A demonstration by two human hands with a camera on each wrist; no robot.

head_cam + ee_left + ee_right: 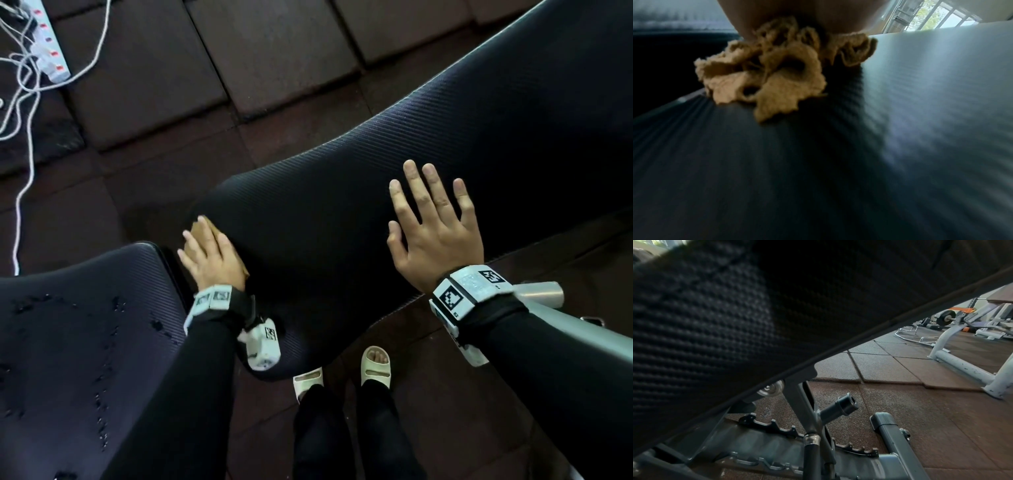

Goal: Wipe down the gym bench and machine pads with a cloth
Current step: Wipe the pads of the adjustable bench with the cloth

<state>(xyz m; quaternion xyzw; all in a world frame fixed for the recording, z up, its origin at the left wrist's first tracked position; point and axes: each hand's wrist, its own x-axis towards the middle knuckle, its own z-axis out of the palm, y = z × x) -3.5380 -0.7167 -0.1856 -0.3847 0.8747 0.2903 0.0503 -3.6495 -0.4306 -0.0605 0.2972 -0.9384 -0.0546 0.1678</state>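
The left hand (pixel 209 260) presses a bunched tan cloth (pixel 764 68) flat under nearly straight fingers at the narrow lower end of the bench (pixel 342 222) back pad. The pad's long axis runs away from those fingers, up and to the right, so the unwiped length probably lies that way. The right hand (pixel 435 233) lies open on it further along, fingers spread, holding nothing.
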